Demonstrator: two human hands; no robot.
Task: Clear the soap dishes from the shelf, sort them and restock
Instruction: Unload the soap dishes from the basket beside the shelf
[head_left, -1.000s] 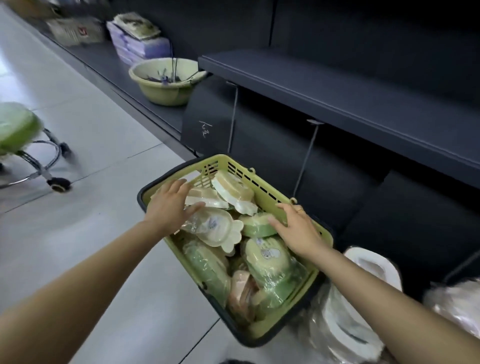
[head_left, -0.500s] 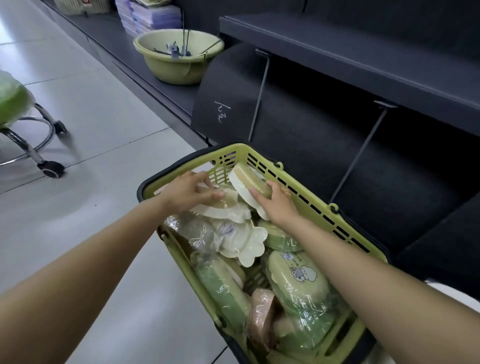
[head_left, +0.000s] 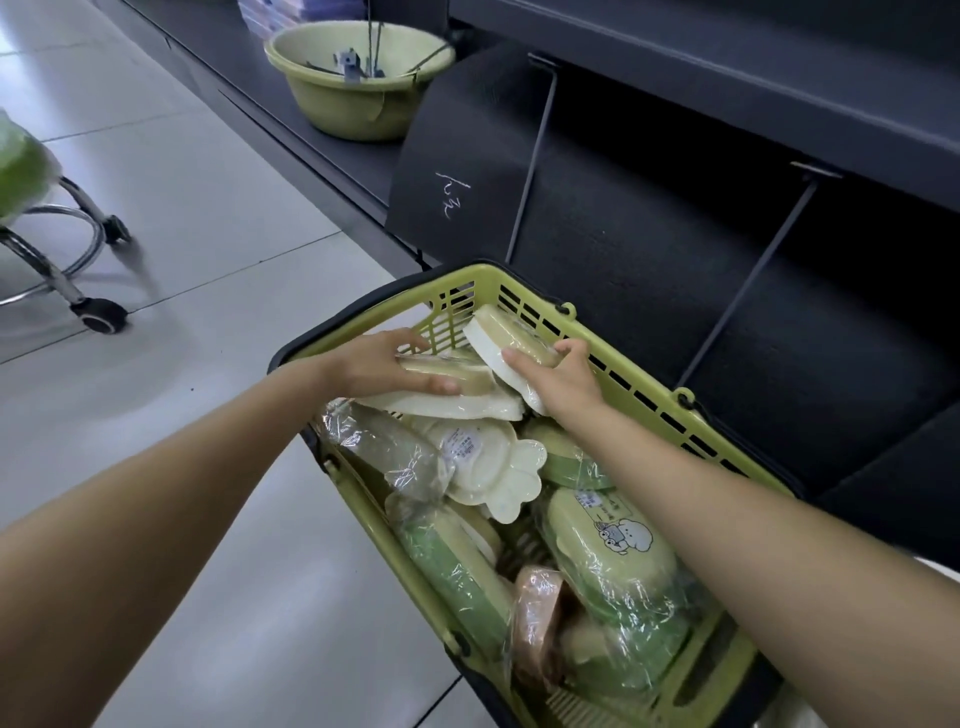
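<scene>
A yellow-green shopping basket (head_left: 641, 384) stands on the floor, full of wrapped soap dishes. My left hand (head_left: 379, 366) grips a flat cream soap dish (head_left: 467, 402) at the basket's far end, thumb over its edge. My right hand (head_left: 558, 376) grips a second cream dish (head_left: 498, 335), tilted up against the basket wall. Below them lie a flower-shaped cream dish (head_left: 498, 467), a green dish with a cartoon label (head_left: 613, 556), another green dish (head_left: 452, 566) and a pinkish one (head_left: 537, 618).
Dark shelving (head_left: 727, 67) runs along the right, with a bare upper shelf and wire dividers (head_left: 532, 161) below. A green basin (head_left: 358, 78) with tools sits on the low shelf at the back. A wheeled stool (head_left: 57, 244) stands on the tiled floor at left.
The view has moved closer to the basket. Both hands went from the basket's middle to its far end and each has closed round a cream soap dish.
</scene>
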